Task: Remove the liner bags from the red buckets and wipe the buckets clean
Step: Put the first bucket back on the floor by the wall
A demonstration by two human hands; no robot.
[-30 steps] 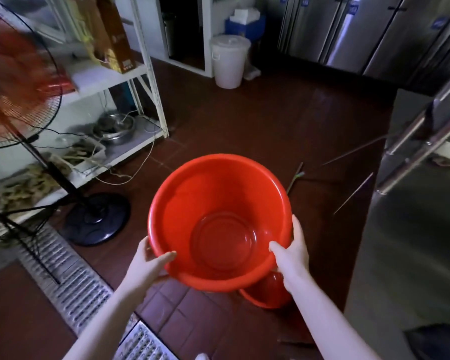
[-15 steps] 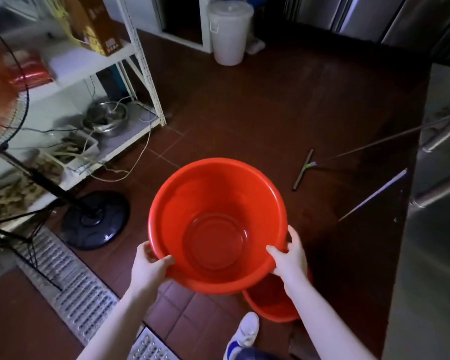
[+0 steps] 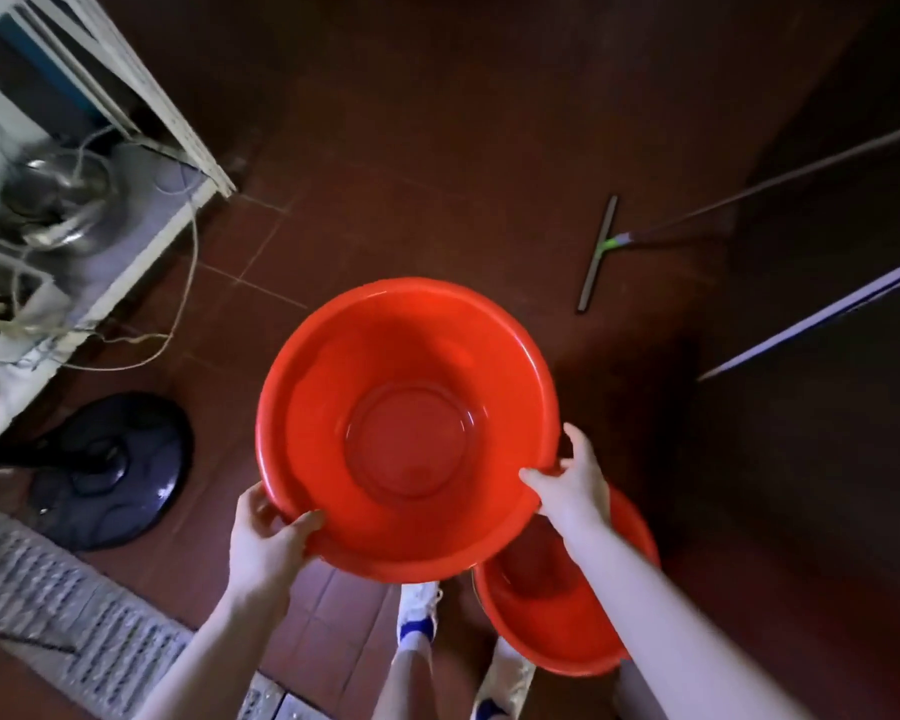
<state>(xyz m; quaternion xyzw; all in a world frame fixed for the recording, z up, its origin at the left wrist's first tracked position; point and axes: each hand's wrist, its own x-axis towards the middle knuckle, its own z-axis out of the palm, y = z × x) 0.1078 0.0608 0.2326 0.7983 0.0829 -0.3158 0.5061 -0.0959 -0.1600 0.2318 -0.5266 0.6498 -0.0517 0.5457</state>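
Left hand (image 3: 266, 543) and right hand (image 3: 572, 485) grip the bucket (image 3: 406, 439) rim. Second bucket (image 3: 541, 615) below shows fuller now. No liner inside; wiping likely next.

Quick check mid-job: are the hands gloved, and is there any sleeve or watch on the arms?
No gloves: the left hand and right hand are bare. The left forearm and right forearm are uncovered to the picture's edge, with no sleeve, watch, bracelet or ring visible.

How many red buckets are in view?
2. One red bucket, centre, held at its rim by left hand and right hand; the other bucket lower right, partly hidden under it.
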